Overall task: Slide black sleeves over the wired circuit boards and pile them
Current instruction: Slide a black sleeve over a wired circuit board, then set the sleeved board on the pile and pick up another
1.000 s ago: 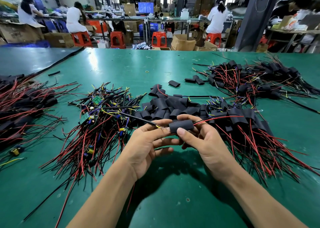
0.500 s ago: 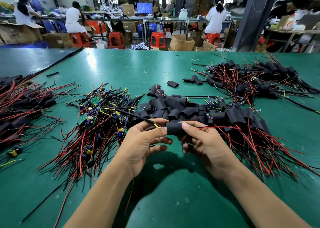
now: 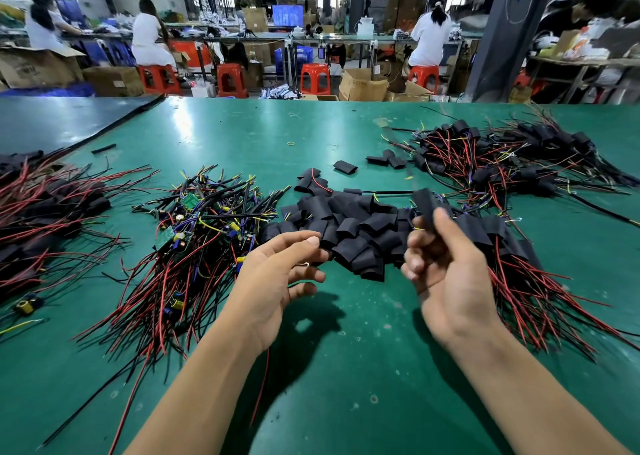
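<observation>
My right hand (image 3: 446, 281) is shut on a black sleeved board (image 3: 425, 208), blurred, held upright above the middle pile of sleeved boards (image 3: 356, 233). My left hand (image 3: 277, 278) hovers to its left with fingers apart and nothing clearly gripped; a thin wire tip shows by its fingertips. A heap of bare circuit boards with red and black wires (image 3: 194, 240) lies left of that hand. Loose black sleeves (image 3: 345, 167) lie further back on the green table (image 3: 346, 368).
Another pile of sleeved boards (image 3: 502, 163) sits at the back right, and a third (image 3: 41, 212) at the far left edge. A red wire (image 3: 261, 385) lies under my left forearm. People sit at benches beyond the table's far edge.
Both hands held the sleeved board together before. Now my left hand has let go and opened, and my right hand has carried the board up and to the right.
</observation>
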`<state>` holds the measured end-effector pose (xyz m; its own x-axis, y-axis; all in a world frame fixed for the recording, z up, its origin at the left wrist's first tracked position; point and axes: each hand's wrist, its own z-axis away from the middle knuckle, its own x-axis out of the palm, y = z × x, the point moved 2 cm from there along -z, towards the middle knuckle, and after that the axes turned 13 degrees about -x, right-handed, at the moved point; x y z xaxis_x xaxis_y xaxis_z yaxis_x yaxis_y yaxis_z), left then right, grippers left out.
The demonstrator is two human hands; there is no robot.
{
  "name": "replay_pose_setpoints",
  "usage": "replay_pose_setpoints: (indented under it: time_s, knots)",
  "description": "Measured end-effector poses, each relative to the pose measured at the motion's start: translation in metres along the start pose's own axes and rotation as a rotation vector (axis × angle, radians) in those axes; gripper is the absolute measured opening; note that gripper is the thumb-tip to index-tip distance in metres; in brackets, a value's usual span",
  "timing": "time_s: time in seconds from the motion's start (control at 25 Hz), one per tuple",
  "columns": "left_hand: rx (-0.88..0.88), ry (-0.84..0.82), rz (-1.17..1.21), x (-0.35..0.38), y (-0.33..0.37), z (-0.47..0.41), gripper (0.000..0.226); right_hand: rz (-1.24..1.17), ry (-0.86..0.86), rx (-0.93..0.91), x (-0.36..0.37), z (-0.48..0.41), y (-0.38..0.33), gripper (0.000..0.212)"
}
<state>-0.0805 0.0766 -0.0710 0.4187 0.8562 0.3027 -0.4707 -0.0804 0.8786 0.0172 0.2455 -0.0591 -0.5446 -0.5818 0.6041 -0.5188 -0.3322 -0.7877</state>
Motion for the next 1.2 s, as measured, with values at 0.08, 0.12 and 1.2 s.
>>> replay_pose_setpoints:
  time_s: [0.08,0.12,1.2]
  knots:
    - [0.014,0.103,-0.011,-0.003,-0.001,-0.003,0.006,-0.060,0.158,-0.044,-0.010,-0.007,-0.008,0.030]
    - [0.029,0.160,-0.008,-0.005,-0.001,-0.004,0.006,-0.071,0.207,-0.057,-0.013,-0.008,-0.011,0.035]
    - [0.136,0.422,-0.961,-0.015,0.002,0.002,0.009,1.335,-0.505,-0.558,-0.025,0.000,0.041,0.028]
